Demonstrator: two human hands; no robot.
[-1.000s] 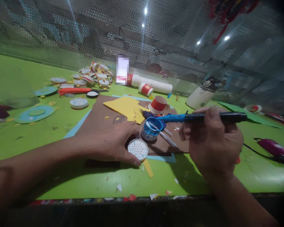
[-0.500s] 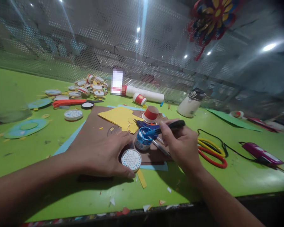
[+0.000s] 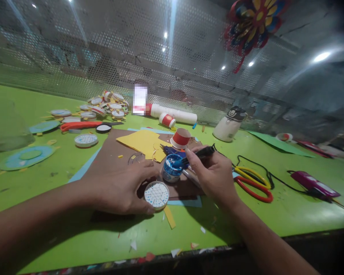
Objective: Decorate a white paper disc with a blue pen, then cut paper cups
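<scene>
My left hand (image 3: pixel 117 187) curves around the left side of a shallow white round piece (image 3: pixel 156 194), its thumb at the lower edge. Blue dots and dark crossing lines cover its face, and it looks like a cut-off paper cup bottom. Just behind it stands a small jar of blue paint (image 3: pixel 172 173) with smears on its rim. My right hand (image 3: pixel 212 172) grips a thick black-and-blue pen (image 3: pixel 202 153) tilted over the jar. The pen's tip is down in the jar's mouth and cannot be seen clearly.
Brown card (image 3: pixel 103 162) and yellow paper (image 3: pixel 137 143) lie under and behind the jar, with a red paper cup (image 3: pixel 181 138) nearby. Scissors (image 3: pixel 253 187) and a purple corded device (image 3: pixel 313 184) are at right. Several finished-looking round pieces (image 3: pixel 117 114) pile up at back left.
The pen has gone slightly lower and to the left over the paint jar, with my right hand. My left hand stays at the dotted piece. The whole view has shifted a little.
</scene>
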